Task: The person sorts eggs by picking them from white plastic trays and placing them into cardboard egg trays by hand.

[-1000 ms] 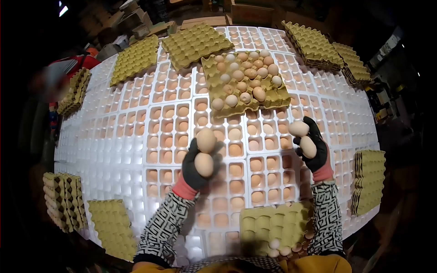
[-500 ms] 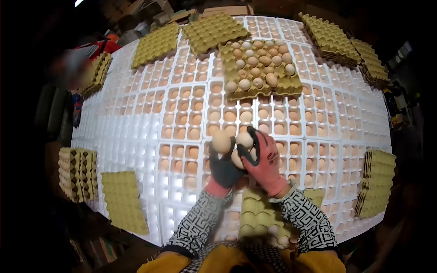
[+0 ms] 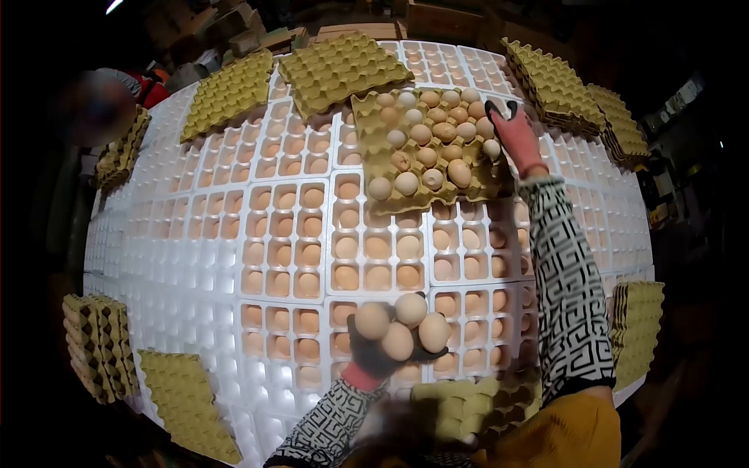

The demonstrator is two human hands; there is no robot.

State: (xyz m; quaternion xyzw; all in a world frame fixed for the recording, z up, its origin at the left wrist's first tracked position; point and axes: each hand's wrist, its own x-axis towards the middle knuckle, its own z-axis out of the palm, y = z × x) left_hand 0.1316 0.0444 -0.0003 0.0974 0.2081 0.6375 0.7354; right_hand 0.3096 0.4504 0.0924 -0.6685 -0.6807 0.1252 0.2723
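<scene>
My left hand (image 3: 374, 351), in a dark-palmed, pink-cuffed glove, is held palm up, cradling several pale brown eggs (image 3: 398, 341). It hovers above white moulded trays (image 3: 285, 300) with eggs in their cells. My right hand (image 3: 515, 136), in a pink glove with dark fingertips, is stretched out to the far right corner of a yellowish pulp egg tray (image 3: 374, 199). Its thumb and finger are apart beside the brown and white eggs (image 3: 459, 173) there. White shows between those fingertips, and I make out no egg held in them.
Stacks of pulp trays stand at the far right (image 3: 554, 90), right edge (image 3: 638, 331) and left edge (image 3: 100, 343). Loose pulp trays (image 3: 347, 74) lie at the back. Another pulp tray (image 3: 460, 402) sits close to my body. A blurred person (image 3: 97, 105) is at the far left.
My right hand has left my left hand and reached forward to the far pulp tray. My left hand has turned palm up, uncovering the eggs in it. The view has shifted.
</scene>
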